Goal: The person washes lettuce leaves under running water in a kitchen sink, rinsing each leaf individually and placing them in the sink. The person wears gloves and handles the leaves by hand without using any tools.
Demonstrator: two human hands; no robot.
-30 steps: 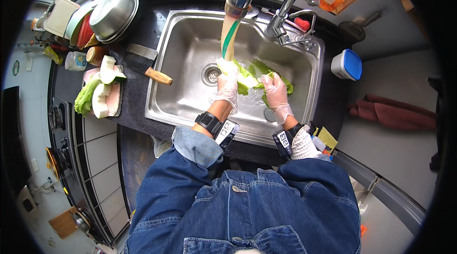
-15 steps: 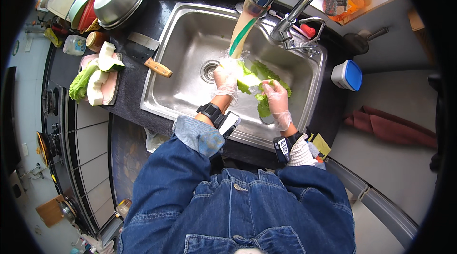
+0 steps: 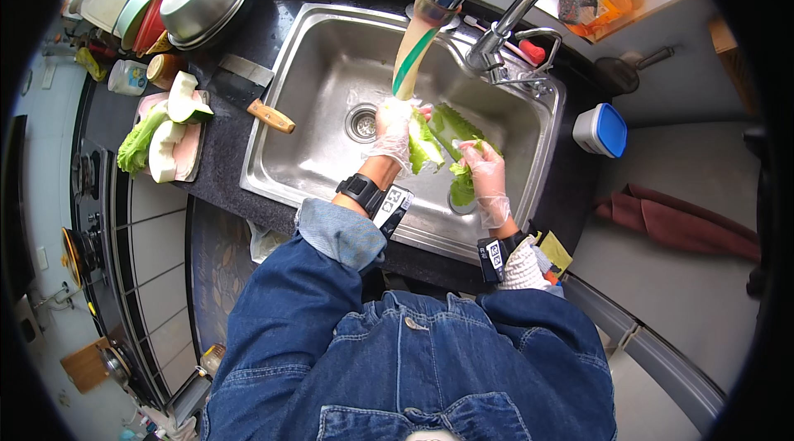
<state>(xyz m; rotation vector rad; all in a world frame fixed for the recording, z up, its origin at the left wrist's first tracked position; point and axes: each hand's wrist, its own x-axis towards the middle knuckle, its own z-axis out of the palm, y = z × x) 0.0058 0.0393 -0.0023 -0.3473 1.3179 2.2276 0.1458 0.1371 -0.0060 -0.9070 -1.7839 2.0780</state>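
Observation:
My left hand (image 3: 392,133), in a clear plastic glove, grips a pale green lettuce leaf (image 3: 425,146) over the steel sink (image 3: 318,81). It is right under the end of the faucet hose (image 3: 413,57), a beige tube with a green stripe. My right hand (image 3: 485,175), gloved the same way, pinches a smaller piece of leaf (image 3: 461,186) that hangs below its fingers. Another darker green leaf (image 3: 449,122) lies in the sink behind the two hands. The drain (image 3: 362,123) shows left of my left hand.
A cleaver's wooden handle (image 3: 271,116) juts over the sink's left rim. Farther left, a tray (image 3: 188,152) bears greens and cut white melon pieces. Metal bowls (image 3: 203,3) stand at the back left. A blue-lidded container (image 3: 610,131) sits right of the sink.
My left hand has turned, and its leaf has swung in closer to it, away from my right hand. My right hand has shifted slightly right and down, still pinching leaf.

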